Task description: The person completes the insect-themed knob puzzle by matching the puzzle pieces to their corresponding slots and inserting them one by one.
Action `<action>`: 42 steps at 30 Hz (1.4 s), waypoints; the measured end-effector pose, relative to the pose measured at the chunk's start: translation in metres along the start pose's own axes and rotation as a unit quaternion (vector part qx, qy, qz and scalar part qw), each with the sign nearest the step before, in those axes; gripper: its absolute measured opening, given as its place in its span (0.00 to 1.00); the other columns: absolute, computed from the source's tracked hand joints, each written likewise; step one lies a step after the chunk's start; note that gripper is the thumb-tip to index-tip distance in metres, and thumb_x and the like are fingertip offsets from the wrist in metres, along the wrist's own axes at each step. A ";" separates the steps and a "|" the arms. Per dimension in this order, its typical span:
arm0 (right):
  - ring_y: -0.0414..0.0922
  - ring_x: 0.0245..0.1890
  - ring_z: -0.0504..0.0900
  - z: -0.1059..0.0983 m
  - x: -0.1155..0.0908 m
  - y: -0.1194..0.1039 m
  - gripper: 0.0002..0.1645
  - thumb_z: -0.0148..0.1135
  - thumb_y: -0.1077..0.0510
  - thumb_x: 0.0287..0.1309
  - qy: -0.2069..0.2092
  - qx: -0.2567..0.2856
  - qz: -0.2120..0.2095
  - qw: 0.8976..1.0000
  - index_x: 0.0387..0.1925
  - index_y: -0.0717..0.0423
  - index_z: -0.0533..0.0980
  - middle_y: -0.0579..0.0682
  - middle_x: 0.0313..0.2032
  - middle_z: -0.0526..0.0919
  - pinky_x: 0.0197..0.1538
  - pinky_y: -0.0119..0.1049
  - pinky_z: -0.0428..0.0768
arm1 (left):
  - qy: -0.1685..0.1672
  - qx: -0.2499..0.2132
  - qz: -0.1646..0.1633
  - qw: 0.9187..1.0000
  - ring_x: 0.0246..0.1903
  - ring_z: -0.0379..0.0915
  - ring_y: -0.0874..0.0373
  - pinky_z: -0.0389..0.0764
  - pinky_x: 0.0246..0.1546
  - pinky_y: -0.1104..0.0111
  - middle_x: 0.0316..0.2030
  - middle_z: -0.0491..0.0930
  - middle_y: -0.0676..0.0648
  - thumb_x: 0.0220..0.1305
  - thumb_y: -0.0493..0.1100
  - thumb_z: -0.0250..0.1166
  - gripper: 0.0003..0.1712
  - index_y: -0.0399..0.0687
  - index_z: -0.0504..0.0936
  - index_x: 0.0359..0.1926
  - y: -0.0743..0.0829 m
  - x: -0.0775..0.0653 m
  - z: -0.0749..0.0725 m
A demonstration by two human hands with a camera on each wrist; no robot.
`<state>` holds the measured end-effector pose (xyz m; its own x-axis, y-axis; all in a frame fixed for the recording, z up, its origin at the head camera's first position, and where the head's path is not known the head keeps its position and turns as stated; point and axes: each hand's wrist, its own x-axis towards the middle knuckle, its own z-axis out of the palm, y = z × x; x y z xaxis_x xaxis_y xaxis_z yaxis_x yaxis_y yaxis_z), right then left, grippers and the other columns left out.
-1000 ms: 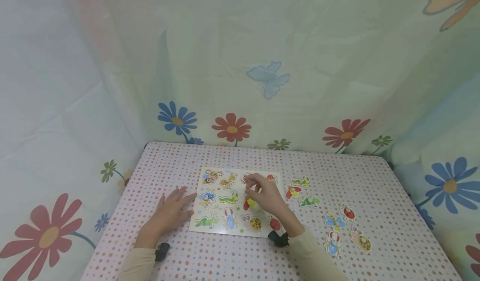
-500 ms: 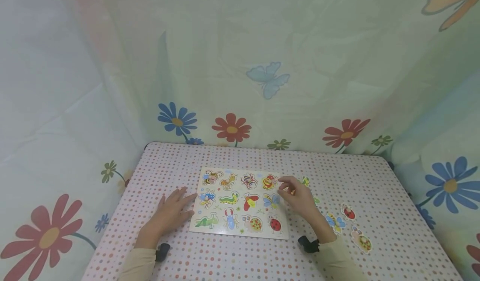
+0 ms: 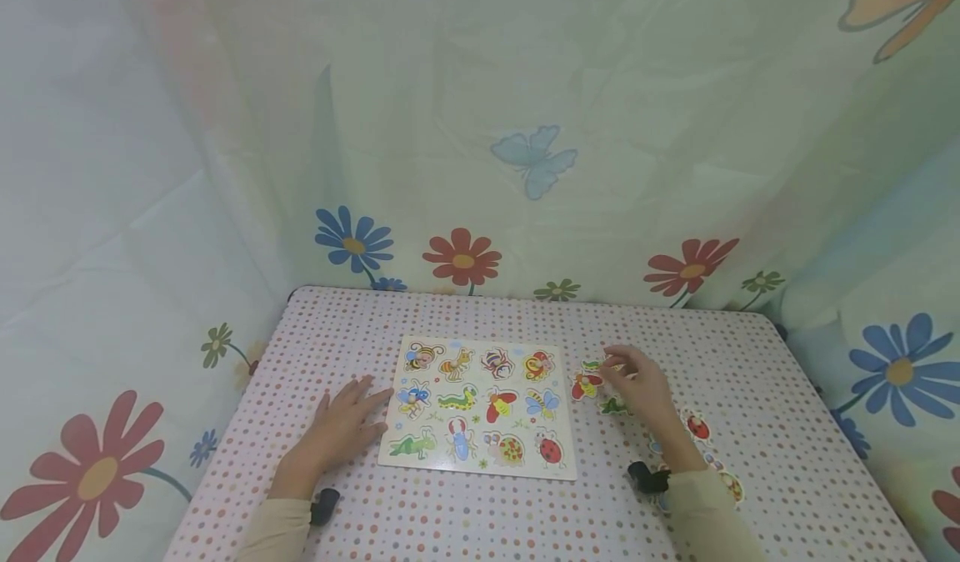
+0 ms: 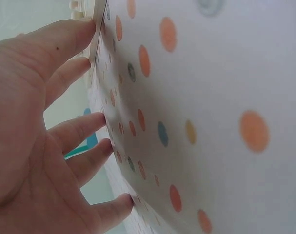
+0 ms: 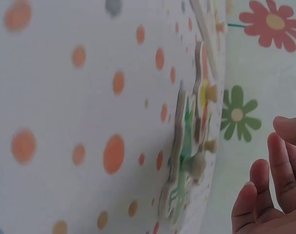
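Observation:
My left hand (image 3: 330, 433) rests palm down with fingers spread, its thumb and index finger at the left edge of the wooden insect puzzle board (image 3: 531, 467). Over the loose pieces right of the board hovers my right hand (image 3: 645, 391), fingers bent loosely with nothing seen between them. Nearest to it are a red-winged bug piece (image 3: 586, 385), a green grasshopper piece (image 3: 613, 405) and a caterpillar piece (image 3: 591, 365), partly covered by the fingers. In the right wrist view, the grasshopper piece (image 5: 187, 136) lies on the cloth, its knob sticking up, apart from the fingertips.
More knobbed pieces lie near the right forearm: a ladybug piece (image 3: 697, 426) and a snail piece (image 3: 732, 487), with others partly hidden by the arm. A dotted cloth (image 3: 450, 520) covers the table. A flowered curtain (image 3: 420, 145) hangs behind it.
My right hand has moved right, from above the board to over the loose pieces. A spider and a red bug in the board's top row are now uncovered. The left hand stays put.

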<state>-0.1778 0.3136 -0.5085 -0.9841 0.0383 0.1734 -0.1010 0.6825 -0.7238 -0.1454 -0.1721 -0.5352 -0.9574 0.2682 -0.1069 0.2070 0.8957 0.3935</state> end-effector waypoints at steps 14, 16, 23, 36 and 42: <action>0.57 0.49 0.78 0.002 0.029 0.026 0.24 0.64 0.60 0.66 -0.024 0.017 0.097 0.995 0.61 0.60 0.73 0.62 0.52 0.80 0.43 0.44 0.79 | -0.001 -0.003 -0.001 1.000 0.74 0.46 0.39 0.39 0.69 0.34 0.75 0.56 0.40 0.68 0.53 0.65 0.33 0.60 0.70 0.72 0.000 0.000 0.000; 0.57 0.49 0.78 0.005 0.033 0.030 0.24 0.64 0.60 0.65 -0.038 0.012 0.098 0.994 0.61 0.60 0.73 0.62 0.52 0.80 0.44 0.45 0.79 | -0.001 -0.003 -0.002 1.000 0.74 0.46 0.39 0.40 0.69 0.34 0.75 0.56 0.40 0.68 0.53 0.65 0.32 0.60 0.70 0.72 0.001 0.000 -0.001; 0.56 0.48 0.78 0.011 0.041 0.041 0.27 0.66 0.60 0.63 -0.078 0.008 0.097 0.992 0.62 0.60 0.73 0.62 0.54 0.80 0.46 0.46 0.78 | -0.002 -0.005 -0.003 1.000 0.74 0.45 0.38 0.39 0.69 0.34 0.76 0.55 0.40 0.69 0.53 0.64 0.32 0.59 0.70 0.72 0.002 -0.001 -0.002; 0.58 0.52 0.76 0.010 0.039 0.033 0.25 0.63 0.59 0.66 -0.080 -0.010 0.106 0.991 0.62 0.60 0.73 0.63 0.54 0.80 0.50 0.54 0.77 | 0.000 -0.007 0.003 1.000 0.74 0.45 0.38 0.40 0.69 0.33 0.75 0.55 0.39 0.69 0.52 0.64 0.31 0.59 0.71 0.72 -0.002 0.001 0.000; 0.59 0.54 0.75 0.008 0.039 0.029 0.26 0.64 0.58 0.66 -0.079 -0.008 0.102 0.992 0.63 0.59 0.72 0.62 0.55 0.80 0.53 0.56 0.77 | -0.002 -0.002 0.003 1.000 0.75 0.45 0.38 0.39 0.69 0.34 0.75 0.55 0.39 0.69 0.53 0.63 0.31 0.60 0.70 0.72 -0.001 0.001 0.000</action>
<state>-0.2198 0.3290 -0.5279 -0.9945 0.0632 -0.0833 0.1039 0.6845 -0.7215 -0.1461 -0.1729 -0.5361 -0.9554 0.2745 -0.1087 0.2110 0.8925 0.3986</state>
